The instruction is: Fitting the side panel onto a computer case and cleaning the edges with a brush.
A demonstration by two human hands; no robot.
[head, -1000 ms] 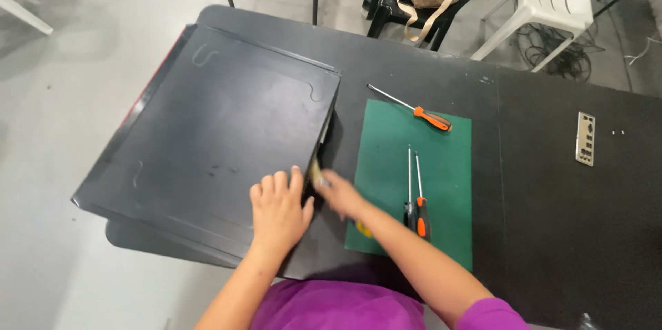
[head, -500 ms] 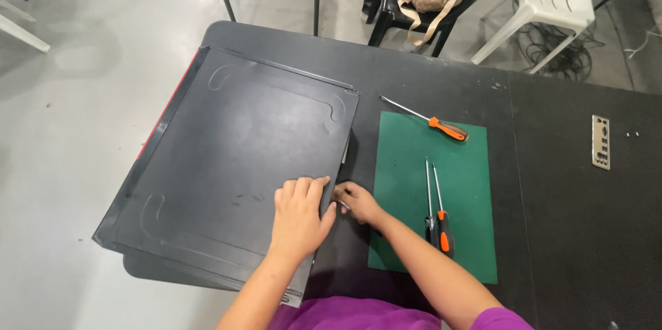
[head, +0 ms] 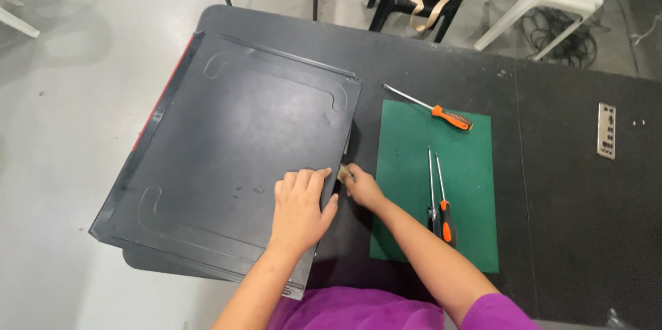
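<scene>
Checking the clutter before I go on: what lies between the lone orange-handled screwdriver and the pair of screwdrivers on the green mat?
In the head view, only bare green mat separates the lone screwdriver from the pair of screwdrivers.

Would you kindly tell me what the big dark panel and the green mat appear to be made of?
The dark panel looks like painted sheet metal: thin, with pressed grooves, folded edges and a dull sheen. The green mat seems rubber or soft plastic: flat, matte and evenly coloured, though the look leaves that open.

No packages, labels, signs or screens in view on the worktop [head: 565,185] or around it.
</scene>
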